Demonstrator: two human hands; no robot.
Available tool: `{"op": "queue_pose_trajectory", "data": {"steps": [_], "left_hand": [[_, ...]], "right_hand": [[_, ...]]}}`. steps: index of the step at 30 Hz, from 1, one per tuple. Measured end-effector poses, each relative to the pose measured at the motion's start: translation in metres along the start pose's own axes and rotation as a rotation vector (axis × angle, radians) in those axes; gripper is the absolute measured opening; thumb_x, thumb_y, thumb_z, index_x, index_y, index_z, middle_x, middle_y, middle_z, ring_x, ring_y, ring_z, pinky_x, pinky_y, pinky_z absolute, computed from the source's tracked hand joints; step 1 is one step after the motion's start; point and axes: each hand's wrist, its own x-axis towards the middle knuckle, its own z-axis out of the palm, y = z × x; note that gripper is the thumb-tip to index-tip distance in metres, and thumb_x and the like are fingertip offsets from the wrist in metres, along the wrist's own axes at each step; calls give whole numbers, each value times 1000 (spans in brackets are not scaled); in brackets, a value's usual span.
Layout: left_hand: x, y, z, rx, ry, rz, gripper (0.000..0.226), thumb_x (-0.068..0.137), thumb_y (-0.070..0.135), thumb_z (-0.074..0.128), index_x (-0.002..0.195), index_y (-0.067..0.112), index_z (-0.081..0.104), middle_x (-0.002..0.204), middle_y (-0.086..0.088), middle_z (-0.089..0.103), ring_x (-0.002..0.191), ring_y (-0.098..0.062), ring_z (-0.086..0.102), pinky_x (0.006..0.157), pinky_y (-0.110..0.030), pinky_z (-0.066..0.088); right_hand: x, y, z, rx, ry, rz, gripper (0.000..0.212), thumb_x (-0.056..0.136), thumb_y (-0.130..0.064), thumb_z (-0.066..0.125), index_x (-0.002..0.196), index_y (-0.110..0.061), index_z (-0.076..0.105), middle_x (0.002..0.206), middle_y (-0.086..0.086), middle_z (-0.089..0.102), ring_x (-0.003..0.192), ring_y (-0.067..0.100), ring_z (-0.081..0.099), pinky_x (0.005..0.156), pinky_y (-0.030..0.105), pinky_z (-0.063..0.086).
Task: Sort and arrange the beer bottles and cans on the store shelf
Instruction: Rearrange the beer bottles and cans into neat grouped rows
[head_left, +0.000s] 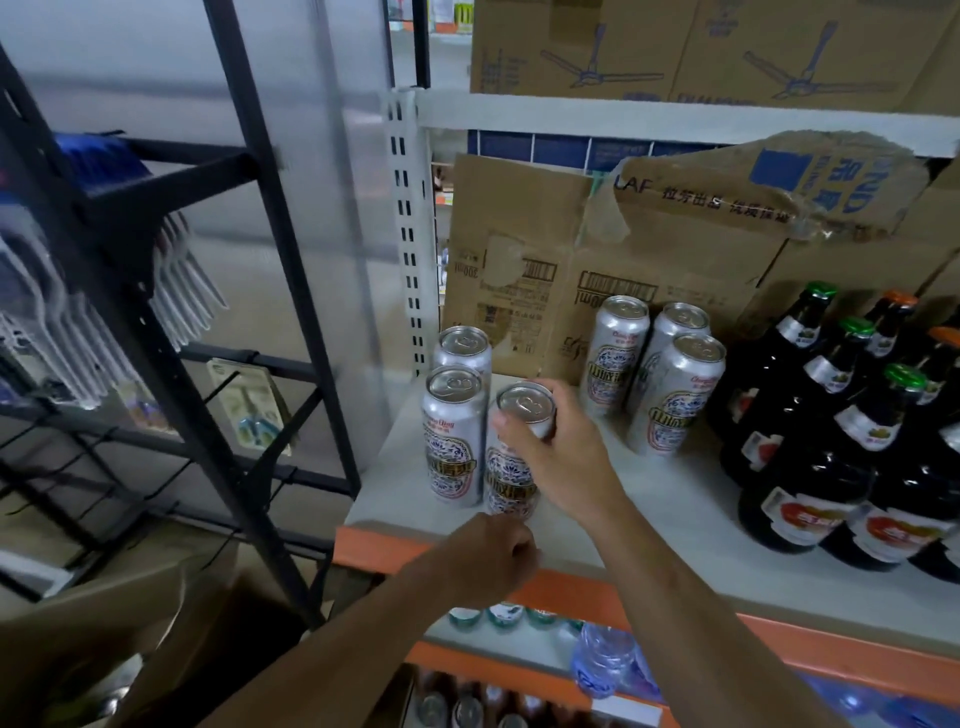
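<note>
My right hand (558, 457) grips the top of a silver beer can (511, 483) that stands near the front left of the white shelf (649, 509). Two more silver cans (453, 441) stand just left of it, touching. My left hand (491, 558) is closed at the shelf's orange front edge, below the held can, with nothing visible in it. Three silver cans (670, 400) stand grouped farther back in the middle. Several dark brown beer bottles (831, 447) with green and orange caps fill the right side.
Torn cardboard boxes (597, 249) lean at the back of the shelf. A black metal rack (171, 312) with hanging goods stands to the left. Lower shelves hold water bottles (605, 660) and more cans. An open carton (130, 649) sits at lower left.
</note>
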Motion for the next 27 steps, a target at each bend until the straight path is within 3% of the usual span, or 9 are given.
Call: {"op": "queue_pose_trajectory", "data": {"steps": [4,9,11,13,16,19,21,23,27], "left_hand": [[-2,-9,-4,-26,13,-33,29,95,19,44,77,0,56,73,-11,58,63,-18,52,54,-23,37],[-6,-11,-11,-53,26,-77,29,94,21,45,82,0,60,82,-19,66,66,-20,55,59,-28,42],[-7,-14,-16,-33,52,-98,27,94,32,52,88,7,61,82,-11,65,66,-15,54,57,-24,39],[-7,-17,-22,-25,80,-141,33,89,46,60,104,16,60,87,1,61,72,-9,54,60,-20,39],[-6,-18,-27,-49,109,-159,61,74,61,70,117,20,55,101,5,61,87,-9,58,72,-23,45],[-6,-5,-33,-193,165,-76,70,61,62,79,116,27,52,104,13,61,94,-1,60,84,-28,53],[-8,10,-39,-325,197,-4,73,57,57,85,117,30,52,103,15,66,93,4,63,88,-31,55],[-10,25,-41,-389,164,51,63,57,53,84,110,31,58,99,12,70,92,-1,66,87,-36,56],[-15,48,-40,-469,136,113,54,57,56,79,102,30,64,95,10,72,93,-6,68,88,-41,55]], "right_hand": [[0,-2,2,-15,29,2,38,87,-40,69,118,-24,54,97,-18,66,85,-15,60,68,2,41],[4,-5,-2,-56,142,35,31,88,-43,66,111,-25,53,91,-19,62,83,-5,60,63,4,40],[5,-6,-7,-40,211,47,31,89,-43,65,110,-23,54,89,-21,59,81,-8,57,62,3,38],[7,-10,-14,1,262,69,34,89,-44,64,111,-19,57,88,-19,60,81,-8,58,63,10,41],[14,-19,-28,79,336,96,41,85,-51,66,102,-15,64,84,-12,67,80,4,65,68,24,48],[19,-33,-43,222,371,146,47,73,-62,67,82,-15,70,74,-4,72,78,16,70,77,40,58],[20,-43,-50,392,351,182,34,78,-52,71,73,-18,71,73,-1,74,79,21,73,82,47,59],[19,-53,-58,466,323,210,28,82,-45,72,70,-20,72,72,0,75,76,22,74,78,46,60],[18,-67,-72,571,283,281,29,85,-42,71,86,-14,66,69,2,73,65,20,73,64,35,60]]}}
